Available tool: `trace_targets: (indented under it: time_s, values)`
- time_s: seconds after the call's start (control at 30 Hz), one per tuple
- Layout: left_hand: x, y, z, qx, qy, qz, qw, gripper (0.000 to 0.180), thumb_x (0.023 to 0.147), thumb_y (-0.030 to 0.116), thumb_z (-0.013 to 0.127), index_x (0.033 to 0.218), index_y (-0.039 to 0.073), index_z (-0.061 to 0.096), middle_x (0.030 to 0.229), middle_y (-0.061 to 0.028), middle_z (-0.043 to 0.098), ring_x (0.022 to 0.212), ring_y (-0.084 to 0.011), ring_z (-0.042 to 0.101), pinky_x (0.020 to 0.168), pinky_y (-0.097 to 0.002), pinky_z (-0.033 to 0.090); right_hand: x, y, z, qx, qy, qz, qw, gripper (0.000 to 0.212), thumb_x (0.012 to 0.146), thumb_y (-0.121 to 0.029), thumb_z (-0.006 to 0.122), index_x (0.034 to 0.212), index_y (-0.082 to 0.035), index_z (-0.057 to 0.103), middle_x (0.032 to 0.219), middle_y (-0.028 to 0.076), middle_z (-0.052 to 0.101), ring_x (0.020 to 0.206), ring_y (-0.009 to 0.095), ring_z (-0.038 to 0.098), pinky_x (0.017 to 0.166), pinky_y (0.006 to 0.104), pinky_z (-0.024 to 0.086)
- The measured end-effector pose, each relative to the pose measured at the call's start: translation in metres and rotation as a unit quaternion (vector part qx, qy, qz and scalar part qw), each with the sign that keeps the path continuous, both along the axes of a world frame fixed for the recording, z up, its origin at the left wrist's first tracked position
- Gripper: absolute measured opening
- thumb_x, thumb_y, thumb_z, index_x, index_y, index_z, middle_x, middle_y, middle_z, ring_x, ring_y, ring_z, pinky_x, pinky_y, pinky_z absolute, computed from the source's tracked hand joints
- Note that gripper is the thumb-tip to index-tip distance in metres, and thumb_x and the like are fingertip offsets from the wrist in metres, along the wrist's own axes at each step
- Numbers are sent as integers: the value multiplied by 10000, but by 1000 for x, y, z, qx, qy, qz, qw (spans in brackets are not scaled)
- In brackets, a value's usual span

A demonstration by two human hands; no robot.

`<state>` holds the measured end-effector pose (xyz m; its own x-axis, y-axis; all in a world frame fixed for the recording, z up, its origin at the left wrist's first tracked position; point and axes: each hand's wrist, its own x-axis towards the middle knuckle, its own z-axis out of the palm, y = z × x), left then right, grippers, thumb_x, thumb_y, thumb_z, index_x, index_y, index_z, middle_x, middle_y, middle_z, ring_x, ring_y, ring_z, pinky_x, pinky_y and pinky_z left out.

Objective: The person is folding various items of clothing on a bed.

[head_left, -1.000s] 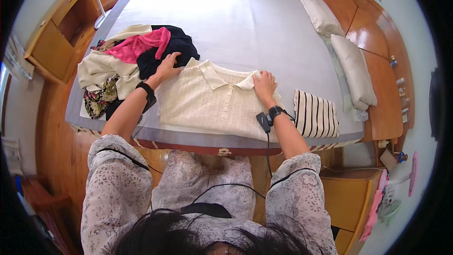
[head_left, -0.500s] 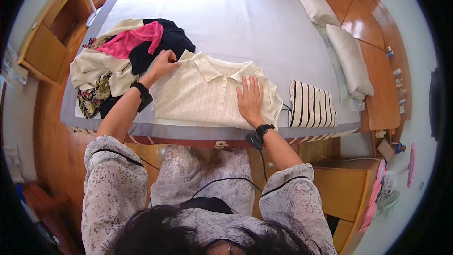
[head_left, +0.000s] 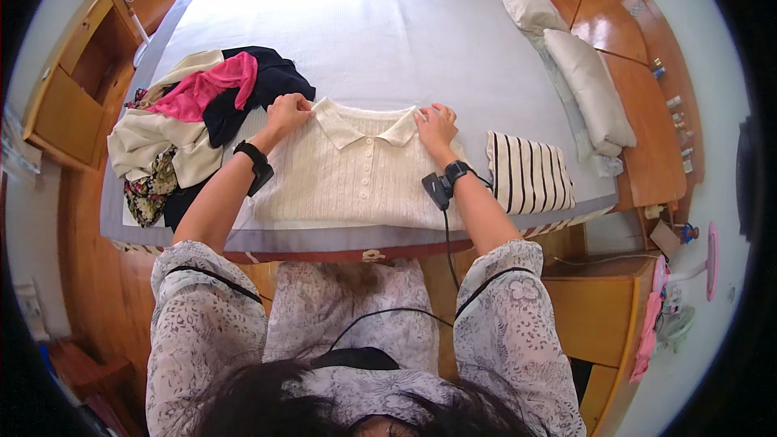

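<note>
Pinching one cream shirt (head_left: 356, 178) at shoulders: two hands (head_left: 286, 116) (head_left: 438, 129) | one striped garment (head_left: 530, 174) | one clothes pile (head_left: 202, 94)

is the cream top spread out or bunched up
Spread out: the cream top lies flat, front up, with left hand and right hand either side of its collar.

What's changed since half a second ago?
The right hand has moved from lying flat on the cream shirt up to its shoulder, beside the collar; any grip is unclear. The left hand stays by the opposite shoulder. The clothes pile and striped garment haven't moved.
</note>
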<state>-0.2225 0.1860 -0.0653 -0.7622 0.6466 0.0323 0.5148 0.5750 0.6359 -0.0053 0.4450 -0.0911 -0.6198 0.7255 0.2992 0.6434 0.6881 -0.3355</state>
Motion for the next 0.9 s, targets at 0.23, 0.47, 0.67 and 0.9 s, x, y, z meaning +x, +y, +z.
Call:
trace_targets:
  time_s: [0.23, 0.47, 0.67, 0.9]
  values:
    - [-10, -7, -8, -13, -99, 9, 995, 221, 694, 281, 722, 799, 90, 693, 775, -47, 670, 767, -186, 638, 683, -335, 469, -10, 10, -3, -52, 15, 69, 996, 260, 752, -351, 692, 932, -163, 678, 1229, 0, 502, 1253, 259, 333, 968, 460, 349]
    - [-2, 8, 11, 29, -21, 73, 997, 158, 712, 237, 696, 783, 97, 685, 752, -39, 641, 760, -199, 610, 671, -338, 451, -13, 5, -1, -44, 96, 45, 993, 230, 751, -305, 704, 917, -149, 674, 1184, -2, 528, 1219, 253, 371, 946, 450, 363]
    - [-1, 12, -11, 56, 168, 88, 980, 94, 732, 202, 679, 731, 117, 640, 781, -33, 580, 859, -233, 540, 725, -383, 393, -20, 2, 0, -2, 76, 49, 996, 248, 773, -318, 679, 941, -136, 669, 1166, 19, 539, 1197, 250, 392, 939, 432, 367]
    - [43, 14, 1, 73, 297, 58, 950, 312, 767, 108, 624, 1060, 55, 530, 1058, -92, 518, 1052, -281, 473, 845, -425, 369, 15, 18, 9, 52, 135, 74, 987, 230, 826, -308, 610, 940, -117, 667, 1121, 55, 568, 1128, 266, 458, 920, 422, 378]
